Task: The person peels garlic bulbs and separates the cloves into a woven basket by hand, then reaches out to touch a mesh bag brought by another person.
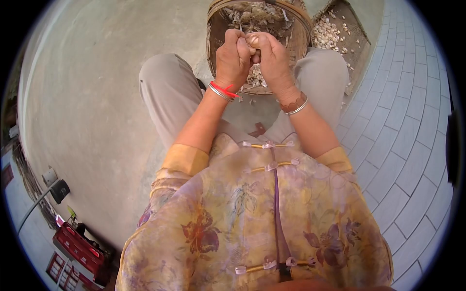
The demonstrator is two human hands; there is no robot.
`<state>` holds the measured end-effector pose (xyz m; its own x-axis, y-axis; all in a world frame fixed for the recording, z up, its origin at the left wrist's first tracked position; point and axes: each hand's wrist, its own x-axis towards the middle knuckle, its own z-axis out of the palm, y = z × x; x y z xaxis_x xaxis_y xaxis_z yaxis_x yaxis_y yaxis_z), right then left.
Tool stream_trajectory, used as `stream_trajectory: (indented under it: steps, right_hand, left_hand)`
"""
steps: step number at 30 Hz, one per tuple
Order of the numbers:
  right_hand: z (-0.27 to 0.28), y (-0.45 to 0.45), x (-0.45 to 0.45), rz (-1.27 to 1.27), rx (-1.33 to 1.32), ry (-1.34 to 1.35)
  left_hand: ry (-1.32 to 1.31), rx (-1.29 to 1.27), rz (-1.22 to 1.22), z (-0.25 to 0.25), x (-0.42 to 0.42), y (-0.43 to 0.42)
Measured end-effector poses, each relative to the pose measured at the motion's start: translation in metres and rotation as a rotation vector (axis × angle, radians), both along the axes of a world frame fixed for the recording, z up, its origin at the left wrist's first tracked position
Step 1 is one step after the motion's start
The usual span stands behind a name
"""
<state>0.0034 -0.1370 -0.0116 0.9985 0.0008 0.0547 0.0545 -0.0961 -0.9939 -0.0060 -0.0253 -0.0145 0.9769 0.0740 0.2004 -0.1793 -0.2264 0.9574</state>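
Over a woven basket, my left hand and my right hand meet with bent fingers around a pale garlic bulb. Both thumbs press on it from above, and the fingers cover much of its underside. Inside the basket lie papery garlic skins and more dry garlic. To the right, a shallow woven tray carries many loose garlic cloves.
My knees flank the basket. The basket's curved handle arches over its far side. Concrete floor lies on the left, grey paving on the right. A red vehicle shows at the lower left.
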Motion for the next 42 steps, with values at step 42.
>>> stream_trajectory:
  steps: [42]
  right_hand:
    - [-0.008, -0.022, 0.015, 0.446, 0.752, 0.277]
  left_hand:
    - [0.527, -0.662, -0.255, 0.008, 0.000, 0.016]
